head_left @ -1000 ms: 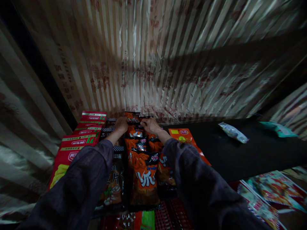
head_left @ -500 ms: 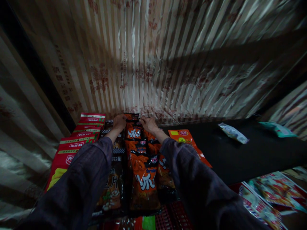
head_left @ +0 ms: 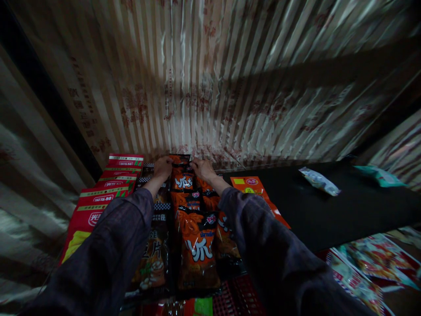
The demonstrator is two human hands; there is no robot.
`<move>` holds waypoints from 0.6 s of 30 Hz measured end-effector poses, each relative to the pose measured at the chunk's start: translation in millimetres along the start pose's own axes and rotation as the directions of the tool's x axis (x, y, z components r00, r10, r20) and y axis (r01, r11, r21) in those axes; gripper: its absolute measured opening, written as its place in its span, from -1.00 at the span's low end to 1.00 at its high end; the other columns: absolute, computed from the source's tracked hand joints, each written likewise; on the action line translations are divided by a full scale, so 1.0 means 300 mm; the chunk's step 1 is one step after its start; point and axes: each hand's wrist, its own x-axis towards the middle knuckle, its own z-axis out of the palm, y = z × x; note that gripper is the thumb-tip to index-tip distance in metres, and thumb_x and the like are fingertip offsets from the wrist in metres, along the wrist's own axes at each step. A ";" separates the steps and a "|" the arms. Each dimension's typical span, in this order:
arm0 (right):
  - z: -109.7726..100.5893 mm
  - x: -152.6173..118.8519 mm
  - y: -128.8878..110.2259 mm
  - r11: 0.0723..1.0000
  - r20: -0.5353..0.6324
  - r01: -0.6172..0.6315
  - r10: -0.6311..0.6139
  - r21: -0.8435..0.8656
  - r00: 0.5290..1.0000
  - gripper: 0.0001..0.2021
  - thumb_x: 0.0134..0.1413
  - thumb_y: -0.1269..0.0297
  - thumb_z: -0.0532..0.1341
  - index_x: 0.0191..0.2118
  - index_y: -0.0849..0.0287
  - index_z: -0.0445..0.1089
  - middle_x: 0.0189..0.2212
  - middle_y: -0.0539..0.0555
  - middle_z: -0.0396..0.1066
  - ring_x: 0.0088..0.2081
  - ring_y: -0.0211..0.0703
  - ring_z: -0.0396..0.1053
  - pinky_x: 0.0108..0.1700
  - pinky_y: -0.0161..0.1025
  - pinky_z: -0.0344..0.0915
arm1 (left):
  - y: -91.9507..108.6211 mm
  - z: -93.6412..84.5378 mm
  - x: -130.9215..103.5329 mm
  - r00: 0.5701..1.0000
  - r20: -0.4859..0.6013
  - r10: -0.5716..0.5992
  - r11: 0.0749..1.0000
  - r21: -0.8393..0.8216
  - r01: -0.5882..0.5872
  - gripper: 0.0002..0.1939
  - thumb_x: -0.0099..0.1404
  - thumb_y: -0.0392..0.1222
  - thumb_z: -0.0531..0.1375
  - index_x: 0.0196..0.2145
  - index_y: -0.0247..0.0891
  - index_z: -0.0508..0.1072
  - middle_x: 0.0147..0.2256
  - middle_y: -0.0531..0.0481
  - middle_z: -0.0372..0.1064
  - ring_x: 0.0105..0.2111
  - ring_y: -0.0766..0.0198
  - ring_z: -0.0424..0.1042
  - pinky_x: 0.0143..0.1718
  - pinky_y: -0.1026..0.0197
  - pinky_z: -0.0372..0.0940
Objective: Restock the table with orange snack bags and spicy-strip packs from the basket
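Note:
At the far end of a row of orange-and-black snack bags, both hands pinch the top corners of the rearmost snack bag (head_left: pixel 180 159). My left hand (head_left: pixel 162 168) has its fingers closed at that bag's left corner. On the other corner, my right hand (head_left: pixel 203 170) is closed in the same way. Nearer to me in the row lies a larger-looking orange snack bag (head_left: pixel 198 250), face up. Black snack bags (head_left: pixel 154 259) lie left of the row, partly under my left sleeve. More orange bags show on the right, partly covered by my right sleeve.
Red packets (head_left: pixel 98 204) overlap at the far left. An orange packet (head_left: pixel 255 186) lies right of my right arm on the black shelf (head_left: pixel 315 215). Farther right are a white packet (head_left: pixel 319 181) and a teal one (head_left: pixel 383 176). Striped plastic sheeting (head_left: pixel 210 87) hangs behind.
Both hands stay at the same bag with barely any movement. The view has shifted very slightly.

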 end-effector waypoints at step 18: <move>-0.027 -0.010 0.019 0.981 -0.036 0.128 -0.124 0.145 0.992 -0.75 0.16 0.28 0.13 -0.08 0.14 0.43 -0.16 0.10 0.50 -0.10 -0.12 0.40 -0.04 -0.26 0.23 | 0.011 -0.044 -0.046 0.999 -0.031 -0.028 0.997 0.075 0.031 -0.69 0.23 -0.30 0.02 -0.18 -0.25 0.52 -0.14 -0.11 0.49 -0.13 0.16 0.44 -0.12 0.23 0.27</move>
